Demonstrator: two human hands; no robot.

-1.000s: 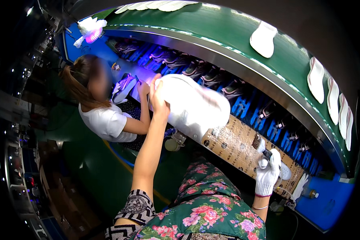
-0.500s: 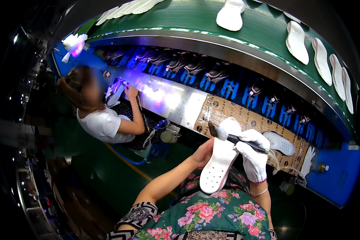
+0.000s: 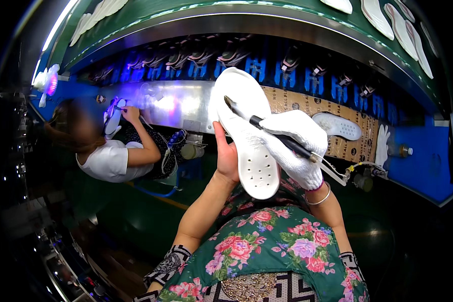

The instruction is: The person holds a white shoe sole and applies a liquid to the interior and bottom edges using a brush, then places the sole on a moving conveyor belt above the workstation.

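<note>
White sole (image 3: 246,133) now higher, in hands.

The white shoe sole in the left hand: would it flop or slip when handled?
The white sole probably stays fairly stiff: the left hand grips only one edge, yet it stands straight. Likely light, since that grip carries it. Its perforated face may aid grip while the gloved right hand works a brush.
</note>
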